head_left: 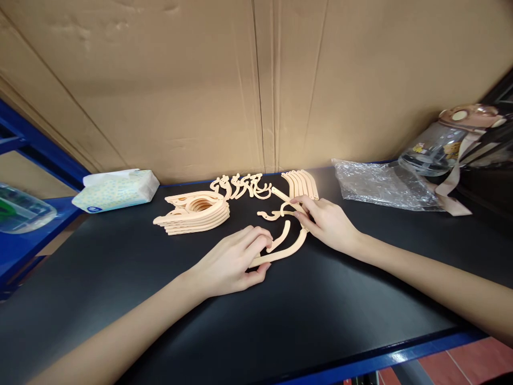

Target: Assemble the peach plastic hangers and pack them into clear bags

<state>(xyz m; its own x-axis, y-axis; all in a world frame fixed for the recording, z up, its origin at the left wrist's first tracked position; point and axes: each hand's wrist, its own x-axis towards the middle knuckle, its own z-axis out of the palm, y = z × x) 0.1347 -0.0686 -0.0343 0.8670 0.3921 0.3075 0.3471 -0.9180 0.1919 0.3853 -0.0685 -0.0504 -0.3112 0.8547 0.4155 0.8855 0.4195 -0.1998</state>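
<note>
A beige plastic folding hanger (285, 254) lies low over the black table, its curved arm running between my hands. My left hand (236, 259) pinches the near end of that arm, with thumb below and fingers above. At the other end, my right hand (326, 222) closes its fingers on the hanger's joint, where a hook piece (269, 215) and another arm piece (279, 194) stick out. My right fingers partly hide how these pieces meet. Left of them sits a stack of folded hangers (196, 222). Behind lie several loose hooks (240, 185) and a row of curved arms (302, 184).
A tissue pack (116, 191) lies at the back left. Crumpled clear plastic bags (372, 184) and a clear bottle with a strap (433, 141) are at the back right. Cardboard (192, 85) walls the back; a blue edge (385, 359) borders the table's front.
</note>
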